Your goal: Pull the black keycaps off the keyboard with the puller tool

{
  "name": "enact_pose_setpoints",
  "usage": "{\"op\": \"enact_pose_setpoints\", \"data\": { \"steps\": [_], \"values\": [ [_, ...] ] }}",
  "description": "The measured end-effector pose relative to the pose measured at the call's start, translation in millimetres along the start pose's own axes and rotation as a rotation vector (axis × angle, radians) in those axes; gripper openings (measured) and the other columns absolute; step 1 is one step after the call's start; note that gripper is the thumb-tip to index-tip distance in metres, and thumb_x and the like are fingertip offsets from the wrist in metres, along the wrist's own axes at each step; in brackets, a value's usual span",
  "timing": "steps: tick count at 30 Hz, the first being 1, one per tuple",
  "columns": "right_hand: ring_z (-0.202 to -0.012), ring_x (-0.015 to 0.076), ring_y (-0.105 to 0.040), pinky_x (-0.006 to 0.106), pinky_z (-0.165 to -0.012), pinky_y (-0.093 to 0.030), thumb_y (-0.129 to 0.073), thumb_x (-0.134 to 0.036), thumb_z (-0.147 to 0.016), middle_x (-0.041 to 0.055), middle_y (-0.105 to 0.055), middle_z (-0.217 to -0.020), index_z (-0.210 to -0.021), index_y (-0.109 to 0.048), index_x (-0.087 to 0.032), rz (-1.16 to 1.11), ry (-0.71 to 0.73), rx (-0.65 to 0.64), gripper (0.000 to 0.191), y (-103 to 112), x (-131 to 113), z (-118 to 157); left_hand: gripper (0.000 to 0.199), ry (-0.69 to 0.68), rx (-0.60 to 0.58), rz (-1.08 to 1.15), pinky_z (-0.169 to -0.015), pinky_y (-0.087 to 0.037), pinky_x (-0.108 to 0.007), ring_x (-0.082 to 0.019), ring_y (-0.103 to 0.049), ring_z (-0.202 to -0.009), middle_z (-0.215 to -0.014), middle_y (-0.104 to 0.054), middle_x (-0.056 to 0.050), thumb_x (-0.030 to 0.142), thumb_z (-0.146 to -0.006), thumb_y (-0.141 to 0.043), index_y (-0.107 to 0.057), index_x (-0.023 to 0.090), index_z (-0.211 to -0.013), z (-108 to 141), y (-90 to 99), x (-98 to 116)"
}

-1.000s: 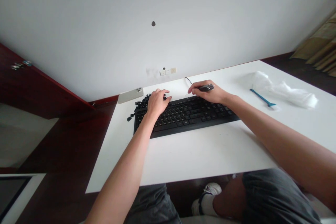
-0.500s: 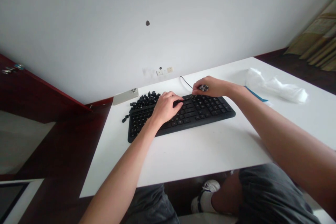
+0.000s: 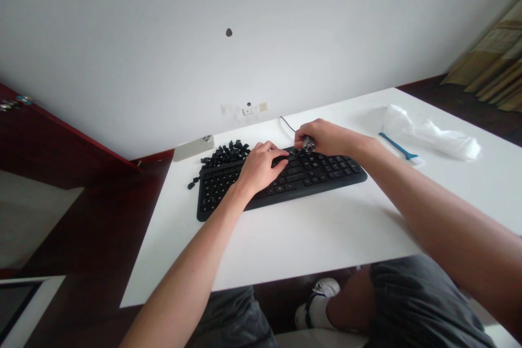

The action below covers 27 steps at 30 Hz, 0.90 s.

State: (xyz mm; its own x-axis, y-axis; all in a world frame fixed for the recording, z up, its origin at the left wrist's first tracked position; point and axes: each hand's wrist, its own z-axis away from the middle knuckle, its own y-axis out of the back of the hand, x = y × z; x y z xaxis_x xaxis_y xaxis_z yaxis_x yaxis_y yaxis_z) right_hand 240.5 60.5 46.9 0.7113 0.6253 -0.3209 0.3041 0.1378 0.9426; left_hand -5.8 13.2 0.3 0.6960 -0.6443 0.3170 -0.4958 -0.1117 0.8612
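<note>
The right hand (image 3: pixel 326 138) pinches a small dark tool (image 3: pixel 309 144) between thumb and fingers, its exact shape too small to tell, and holds it at the top edge of a black keyboard (image 3: pixel 322 172); the left hand (image 3: pixel 261 167) lies over the left-centre keys, fingers loosely spread and curved, gripping nothing visible; the keyboard's long axis runs across the white bench (image 3: pixel 310 244), rising slightly rightward; the right hand is nearer its far edge; loose black keycaps (image 3: pixel 224 153) lie heaped just past its upper left corner, nearer the left hand; a pale phone (image 3: pixel 194 148) lies beside them; a blue brush (image 3: pixel 397 147) and crumpled plastic film (image 3: pixel 432 141) lie toward the right.
</note>
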Motion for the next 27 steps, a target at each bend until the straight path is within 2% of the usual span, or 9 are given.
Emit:
{"op": "enact_pose_setpoints", "data": {
  "steps": [6, 10, 12, 16, 18, 23, 27],
  "values": [
    [-0.096, 0.024, -0.073, 0.033, -0.085, -0.051, -0.056, -0.002, -0.076, 0.0048, -0.082, -0.105, -0.098, -0.079, -0.022, 0.017, 0.018, -0.025, 0.039, 1.2, -2.3, 0.9, 0.02, 0.014, -0.04, -0.015, -0.092, -0.055, -0.04, -0.023, -0.066, -0.094, -0.097, -0.073, -0.005, 0.028, -0.102, -0.068, -0.08, 0.023, -0.118, -0.7, -1.0, 6.1],
    [-0.097, 0.0238, -0.074, 0.033, -0.085, -0.051, -0.054, -0.003, -0.077, 0.0039, -0.081, -0.105, -0.101, -0.078, -0.024, 0.01, 0.035, -0.068, 0.04, -0.6, -0.3, 0.8, 0.025, 0.039, -0.078, -0.039, -0.093, -0.054, -0.041, -0.024, -0.067, -0.095, -0.099, -0.073, -0.006, 0.035, -0.101, -0.071, -0.078, 0.023, -0.121, -1.1, 1.5, 13.2],
    [-0.096, 0.0238, -0.074, 0.033, -0.084, -0.051, -0.054, -0.003, -0.077, 0.0043, -0.081, -0.104, -0.101, -0.077, -0.024, 0.019, 0.038, -0.07, 0.04, -1.8, 0.3, 0.5, 0.034, 0.054, -0.109, -0.044, -0.095, -0.054, -0.042, -0.026, -0.068, -0.098, -0.102, -0.074, -0.006, 0.043, -0.097, -0.076, -0.076, 0.023, -0.124, -0.9, 3.5, 18.4],
    [-0.095, 0.0239, -0.074, 0.032, -0.084, -0.051, -0.054, -0.003, -0.075, 0.0048, -0.081, -0.104, -0.101, -0.077, -0.023, 0.028, 0.028, -0.057, 0.04, -3.5, -1.0, -0.1, 0.071, 0.088, -0.155, -0.074, -0.102, -0.051, -0.046, -0.032, -0.065, -0.112, -0.116, -0.072, -0.01, 0.07, -0.082, -0.082, -0.071, 0.02, -0.131, 1.1, 4.9, 29.8],
    [-0.095, 0.0238, -0.074, 0.032, -0.084, -0.051, -0.055, -0.003, -0.075, 0.0046, -0.081, -0.104, -0.102, -0.077, -0.023, 0.033, 0.025, -0.051, 0.04, -4.0, -1.9, -0.2, 0.084, 0.104, -0.173, -0.099, -0.105, -0.049, -0.048, -0.034, -0.063, -0.117, -0.121, -0.07, -0.011, 0.077, -0.075, -0.083, -0.067, 0.019, -0.134, 2.3, 3.9, 33.7],
    [-0.096, 0.0227, -0.073, 0.031, -0.084, -0.05, -0.056, -0.001, -0.074, 0.0031, -0.081, -0.104, -0.101, -0.076, -0.023, 0.031, 0.042, -0.034, 0.041, -3.8, -3.2, 0.3, 0.091, 0.125, -0.196, -0.111, -0.107, -0.045, -0.048, -0.035, -0.06, -0.121, -0.125, -0.066, -0.012, 0.082, -0.071, -0.083, -0.063, 0.019, -0.134, 3.2, 3.0, 35.7],
    [-0.092, 0.0224, -0.073, 0.032, -0.084, -0.05, -0.056, -0.004, -0.077, 0.0035, -0.081, -0.101, -0.098, -0.076, -0.024, 0.029, 0.046, -0.032, 0.034, -3.6, -3.2, 0.1, 0.102, 0.103, -0.239, -0.096, -0.107, -0.045, -0.05, -0.037, -0.059, -0.119, -0.123, -0.064, -0.013, 0.086, -0.061, -0.085, -0.06, 0.018, -0.133, 3.9, 4.2, 37.7]
  ]
}}
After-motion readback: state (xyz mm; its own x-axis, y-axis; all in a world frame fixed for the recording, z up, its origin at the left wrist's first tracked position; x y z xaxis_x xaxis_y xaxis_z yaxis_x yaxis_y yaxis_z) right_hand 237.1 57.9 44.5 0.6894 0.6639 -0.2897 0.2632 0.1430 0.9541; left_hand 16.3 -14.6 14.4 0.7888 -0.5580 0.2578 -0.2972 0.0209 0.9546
